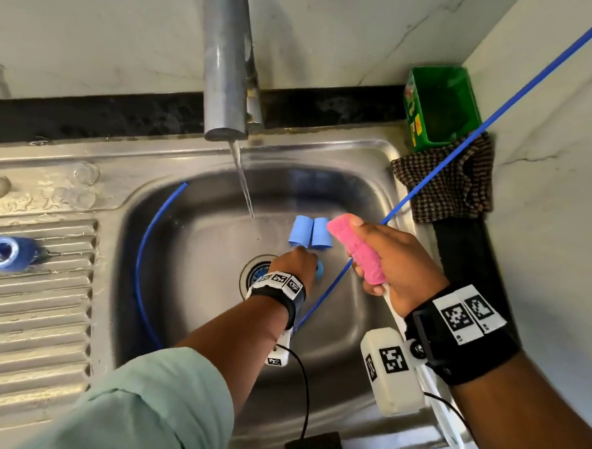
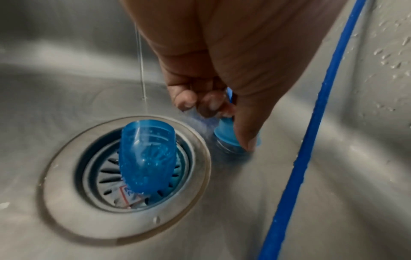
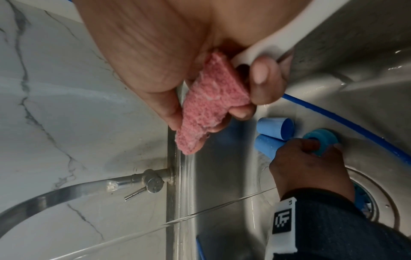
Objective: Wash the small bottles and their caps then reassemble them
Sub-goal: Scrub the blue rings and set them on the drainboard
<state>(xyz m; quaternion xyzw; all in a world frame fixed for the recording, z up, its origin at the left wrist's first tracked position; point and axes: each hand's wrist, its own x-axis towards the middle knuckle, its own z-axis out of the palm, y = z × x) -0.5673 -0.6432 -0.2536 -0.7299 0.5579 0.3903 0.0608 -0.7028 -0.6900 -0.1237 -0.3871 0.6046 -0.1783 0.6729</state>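
Note:
Two light-blue caps (image 1: 309,233) (image 3: 274,128) lie side by side on the sink floor under the running tap. My left hand (image 1: 294,260) (image 2: 222,119) reaches down just in front of them and pinches a small blue round piece (image 2: 229,133) (image 3: 320,140) that stands on the steel beside the drain. A translucent blue bottle (image 2: 146,158) lies across the drain strainer, with the thin stream falling on it. My right hand (image 1: 392,253) (image 3: 200,109) hovers to the right of the caps, gripping a pink sponge (image 1: 356,248) (image 3: 211,102). Another blue bottle (image 1: 6,253) lies on the drainboard at the left.
The tap (image 1: 228,63) runs into the steel sink (image 1: 370,158). A blue hose (image 1: 455,157) (image 2: 311,123) crosses the basin from the right corner. A green box (image 1: 442,106) and a checked cloth (image 1: 446,182) sit at the back right. Drain rim (image 2: 66,176).

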